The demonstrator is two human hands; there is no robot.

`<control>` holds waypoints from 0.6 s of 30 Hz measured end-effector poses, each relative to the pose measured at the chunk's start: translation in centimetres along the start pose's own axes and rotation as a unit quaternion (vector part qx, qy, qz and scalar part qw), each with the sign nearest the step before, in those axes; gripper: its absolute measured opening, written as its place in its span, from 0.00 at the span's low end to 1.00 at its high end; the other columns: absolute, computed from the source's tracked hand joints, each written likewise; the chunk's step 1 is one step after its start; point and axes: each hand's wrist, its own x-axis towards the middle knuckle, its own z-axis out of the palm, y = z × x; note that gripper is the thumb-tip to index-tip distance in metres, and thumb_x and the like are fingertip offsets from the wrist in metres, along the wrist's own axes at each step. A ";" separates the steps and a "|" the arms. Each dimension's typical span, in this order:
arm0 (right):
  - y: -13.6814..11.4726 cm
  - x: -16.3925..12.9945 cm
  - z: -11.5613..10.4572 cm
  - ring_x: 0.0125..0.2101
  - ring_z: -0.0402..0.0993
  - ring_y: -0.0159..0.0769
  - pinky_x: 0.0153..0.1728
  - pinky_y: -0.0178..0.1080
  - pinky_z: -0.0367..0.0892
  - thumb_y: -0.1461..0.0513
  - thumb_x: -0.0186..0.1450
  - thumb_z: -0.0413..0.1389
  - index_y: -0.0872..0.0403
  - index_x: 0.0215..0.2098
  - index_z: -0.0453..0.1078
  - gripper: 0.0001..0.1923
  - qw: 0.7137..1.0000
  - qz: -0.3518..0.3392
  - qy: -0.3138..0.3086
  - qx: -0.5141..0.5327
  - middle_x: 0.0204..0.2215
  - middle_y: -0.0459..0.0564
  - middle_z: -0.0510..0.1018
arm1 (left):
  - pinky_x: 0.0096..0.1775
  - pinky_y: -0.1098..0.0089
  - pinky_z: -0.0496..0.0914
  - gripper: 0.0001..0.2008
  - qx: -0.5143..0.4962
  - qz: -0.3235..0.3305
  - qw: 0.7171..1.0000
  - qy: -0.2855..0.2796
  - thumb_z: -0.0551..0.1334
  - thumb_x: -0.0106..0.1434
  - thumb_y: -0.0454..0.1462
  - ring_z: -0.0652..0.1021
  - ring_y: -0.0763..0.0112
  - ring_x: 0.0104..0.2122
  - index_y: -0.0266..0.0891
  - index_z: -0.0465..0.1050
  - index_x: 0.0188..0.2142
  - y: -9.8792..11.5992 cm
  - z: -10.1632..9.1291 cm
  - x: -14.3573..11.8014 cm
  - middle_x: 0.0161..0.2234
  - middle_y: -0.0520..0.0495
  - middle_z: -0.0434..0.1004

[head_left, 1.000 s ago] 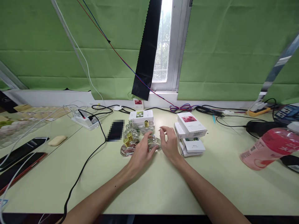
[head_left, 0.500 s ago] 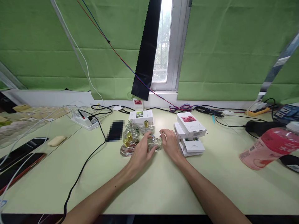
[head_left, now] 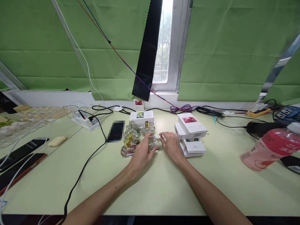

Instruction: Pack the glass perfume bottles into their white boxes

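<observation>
My left hand (head_left: 143,149) is closed around the side of a clear glass perfume bottle (head_left: 155,145) with a silver neck, which stands on the table. Just right of that bottle, my right hand (head_left: 170,144) pinches a small shiny piece (head_left: 162,136) that looks like a bottle cap. Several more perfume bottles (head_left: 128,150), some gold-topped, crowd together to the left of my left hand. Another gold-topped bottle (head_left: 147,128) stands behind. White boxes (head_left: 192,126) with printed pictures are stacked beside my right hand.
A white box (head_left: 142,117) lies behind the bottles. Further left are a blurred-out dark rectangle (head_left: 116,131), a power strip (head_left: 85,122), a black cable (head_left: 90,156) and phones (head_left: 21,153). A pink drink bottle (head_left: 267,150) is at the right.
The right hand's fingers have turned slightly, and the small shiny piece at their tips now shows more clearly. The left hand and the bottle it holds stay in place.
</observation>
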 end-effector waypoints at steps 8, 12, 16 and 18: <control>0.0 0.1 -0.3 0.40 0.72 0.47 0.42 0.44 0.67 0.69 0.68 0.56 0.53 0.46 0.78 0.12 1.000 -0.005 0.027 0.014 0.39 0.55 0.82 | 0.45 0.62 0.71 0.26 0.000 0.002 1.000 0.001 0.61 0.68 0.38 0.81 0.58 0.43 0.42 0.56 0.63 -0.3 0.1 0.0 0.37 0.47 0.76; -0.7 0.1 -0.9 0.42 0.73 0.46 0.46 0.47 0.69 0.65 0.72 0.52 0.53 0.49 0.76 0.12 0.992 -0.027 0.099 0.078 0.41 0.54 0.81 | 0.46 0.62 0.71 0.26 -0.002 0.005 1.000 0.000 0.61 0.69 0.38 0.81 0.58 0.44 0.42 0.55 0.63 -0.3 0.1 0.0 0.36 0.47 0.76; -1.9 0.1 -1.3 0.38 0.76 0.40 0.42 0.43 0.72 0.62 0.73 0.52 0.54 0.52 0.72 0.13 0.971 -0.042 0.169 0.166 0.40 0.53 0.80 | 0.45 0.63 0.71 0.26 -0.002 0.008 1.000 0.004 0.60 0.69 0.39 0.81 0.59 0.44 0.43 0.55 0.64 -0.3 0.0 0.0 0.38 0.47 0.77; -2.4 0.0 -1.4 0.37 0.77 0.38 0.40 0.42 0.74 0.61 0.73 0.52 0.54 0.54 0.70 0.13 0.959 -0.053 0.196 0.199 0.40 0.52 0.80 | 0.44 0.64 0.71 0.26 -0.001 0.007 1.000 0.005 0.60 0.69 0.39 0.81 0.59 0.44 0.43 0.55 0.64 -0.3 0.0 0.0 0.40 0.45 0.77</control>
